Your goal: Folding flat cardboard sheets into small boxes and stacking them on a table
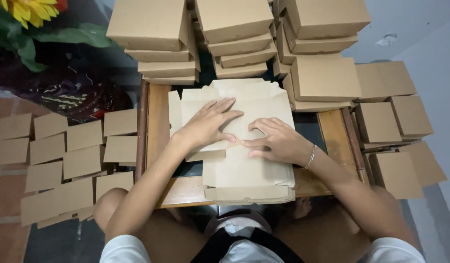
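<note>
A small wooden table (159, 117) is seen from above, filling the middle of the view. Stacks of finished brown cardboard boxes (234, 34) are piled along its far edge, from eleven to one o'clock, and more closed boxes (381, 112) are set on the floor at three o'clock. Flat cardboard pieces (64, 156) are spread in rows over the floor at nine o'clock. A yellow artificial sunflower (27, 9) is placed in the corner at ten o'clock.

At the centre of the table a pile of unfolded flat box blanks (249, 170) is laid, its near edge hanging toward six o'clock. The left hand (208, 124) is pressed flat on the top blank, fingers spread and pointing toward one o'clock. The right hand (276, 141) is laid just beside it, fingers bent and pointing toward nine o'clock, thumb tips nearly touching. Nothing is gripped; both palms are pressed down open on the cardboard. A thin bracelet (311, 157) is worn on the right wrist.
</note>
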